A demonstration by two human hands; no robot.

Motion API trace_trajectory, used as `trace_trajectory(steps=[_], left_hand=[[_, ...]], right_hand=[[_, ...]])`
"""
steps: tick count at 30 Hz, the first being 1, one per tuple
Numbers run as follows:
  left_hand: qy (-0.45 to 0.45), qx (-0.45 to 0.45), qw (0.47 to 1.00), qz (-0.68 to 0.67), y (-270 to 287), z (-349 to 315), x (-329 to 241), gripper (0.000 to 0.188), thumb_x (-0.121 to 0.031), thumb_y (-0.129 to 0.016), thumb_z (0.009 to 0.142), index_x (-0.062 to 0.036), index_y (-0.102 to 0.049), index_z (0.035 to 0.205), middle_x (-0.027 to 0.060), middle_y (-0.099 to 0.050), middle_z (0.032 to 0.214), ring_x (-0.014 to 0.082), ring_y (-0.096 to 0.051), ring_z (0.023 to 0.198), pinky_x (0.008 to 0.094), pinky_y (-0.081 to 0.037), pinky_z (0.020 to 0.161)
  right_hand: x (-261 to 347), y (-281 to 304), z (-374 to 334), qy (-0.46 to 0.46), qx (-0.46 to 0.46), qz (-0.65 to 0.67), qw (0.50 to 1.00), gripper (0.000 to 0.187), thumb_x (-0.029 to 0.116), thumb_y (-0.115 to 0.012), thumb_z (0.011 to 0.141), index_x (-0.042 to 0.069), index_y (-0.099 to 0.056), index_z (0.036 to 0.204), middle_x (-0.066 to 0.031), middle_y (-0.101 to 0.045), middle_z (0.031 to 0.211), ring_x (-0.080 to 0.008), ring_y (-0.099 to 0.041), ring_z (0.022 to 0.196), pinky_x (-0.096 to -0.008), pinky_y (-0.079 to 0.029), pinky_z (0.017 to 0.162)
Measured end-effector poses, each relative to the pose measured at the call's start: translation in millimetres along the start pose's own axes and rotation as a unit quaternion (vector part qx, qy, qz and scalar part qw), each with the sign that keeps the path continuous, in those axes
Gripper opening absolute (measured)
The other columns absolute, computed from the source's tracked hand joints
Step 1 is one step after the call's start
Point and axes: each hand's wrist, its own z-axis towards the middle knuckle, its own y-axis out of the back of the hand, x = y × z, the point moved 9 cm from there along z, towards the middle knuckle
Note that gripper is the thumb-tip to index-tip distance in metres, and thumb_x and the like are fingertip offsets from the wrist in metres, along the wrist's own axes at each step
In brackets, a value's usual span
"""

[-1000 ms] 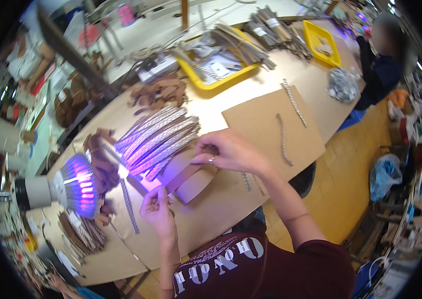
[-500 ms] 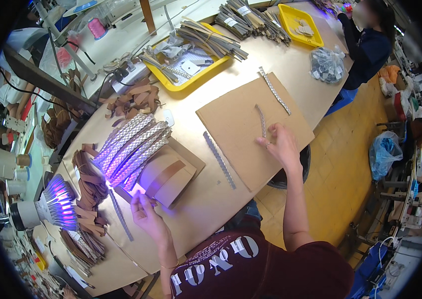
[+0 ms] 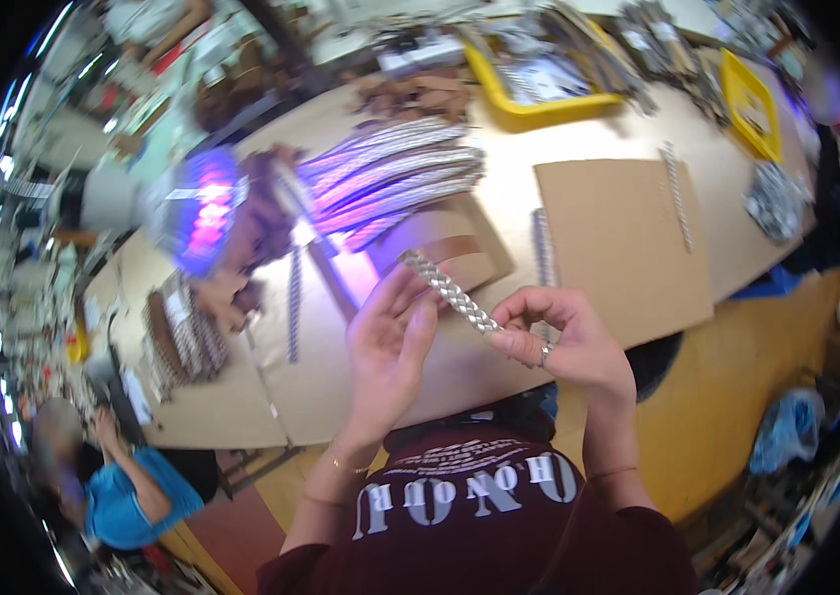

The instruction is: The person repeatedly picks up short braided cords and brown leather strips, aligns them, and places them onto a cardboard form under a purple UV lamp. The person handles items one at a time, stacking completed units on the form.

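Note:
A silver braided strap (image 3: 453, 296) is raised over the near side of the table, slanting from upper left to lower right. Its lower right end is pinched between the thumb and fingers of my right hand (image 3: 579, 342). My left hand (image 3: 387, 352) is beside the strap's upper part, thumb apart and fingers stretched up behind it; whether they touch it is unclear. On the brown cardboard sheet (image 3: 618, 238) lies another braided strap (image 3: 678, 198). A further strap (image 3: 541, 243) lies along the sheet's left edge, and one more (image 3: 294, 305) lies farther left.
A bundle of silver braided straps (image 3: 400, 174) lies near a glowing purple lamp (image 3: 204, 210). Yellow trays (image 3: 539, 117) and a bag of small parts (image 3: 775, 203) stand along the far side. Brown strips (image 3: 415, 96) are piled behind. A co-worker in blue (image 3: 137, 501) is at lower left.
My right hand has lifted the short strap off the cardboard and brought it leftward. My left hand has moved away from the bundle toward it. The view has swung left.

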Motion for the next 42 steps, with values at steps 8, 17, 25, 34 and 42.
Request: trace_trajectory(steps=[8, 17, 25, 34, 42], left_hand=[[0.036, -0.08, 0.98, -0.177, 67, 12, -7, 0.037, -0.023, -0.052, 0.101, 0.0027, -0.053, 0.128, 0.0175, -0.067, 0.112, 0.0243, -0.069, 0.098, 0.0331, -0.057, 0.081], [-0.013, -0.073, 0.947, -0.314, 112, 16, 7, 0.031, -0.023, -0.051, 0.102, 0.0036, -0.057, 0.116, 0.0186, -0.068, 0.104, 0.0244, -0.07, 0.092, 0.0368, -0.059, 0.083], [0.01, -0.075, 0.909, -0.411, 128, 27, 9, 0.027, -0.021, -0.05, 0.102, 0.0003, -0.057, 0.116, 0.0117, -0.066, 0.101, 0.0204, -0.068, 0.09, 0.0358, -0.059, 0.083], [-0.038, 0.133, 0.66, -0.739, 90, 40, -18, 0.016, -0.012, -0.041, 0.102, -0.0074, -0.055, 0.098, -0.0034, -0.041, 0.068, 0.0065, -0.038, 0.056, 0.0233, -0.034, 0.059], [-0.053, -0.04, 0.834, -0.548, 95, 35, -14, 0.057, -0.041, -0.034, 0.104, -0.0011, -0.033, 0.144, 0.0232, -0.039, 0.146, 0.035, -0.033, 0.14, 0.0489, -0.024, 0.117]], right_hand=[[16, -55, 26, 0.078, 0.07, -0.159, 0.982, 0.019, 0.014, -0.073, 0.086, -0.003, -0.069, 0.094, -0.0036, -0.062, 0.075, -0.0093, -0.052, 0.064, -0.0251, -0.042, 0.062], [-22, -78, 26, -0.044, 0.02, -0.179, 0.983, 0.019, 0.015, -0.073, 0.087, -0.003, -0.07, 0.093, -0.0055, -0.057, 0.067, -0.0111, -0.045, 0.052, -0.0278, -0.037, 0.05], [13, -105, 33, 0.157, 0.019, -0.317, 0.935, 0.016, 0.01, -0.074, 0.083, -0.001, -0.07, 0.094, -0.0047, -0.057, 0.07, -0.0128, -0.053, 0.057, -0.0266, -0.041, 0.05], [61, -132, -1, 0.466, -0.012, -0.594, 0.656, 0.033, 0.0, -0.067, 0.072, 0.0, -0.071, 0.105, -0.0047, -0.062, 0.086, -0.0137, -0.056, 0.063, -0.0258, -0.042, 0.053], [74, -111, 10, 0.518, -0.128, -0.592, 0.603, 0.038, 0.002, -0.076, 0.067, 0.006, -0.073, 0.105, -0.0016, -0.061, 0.087, -0.014, -0.051, 0.067, -0.0258, -0.04, 0.053]])
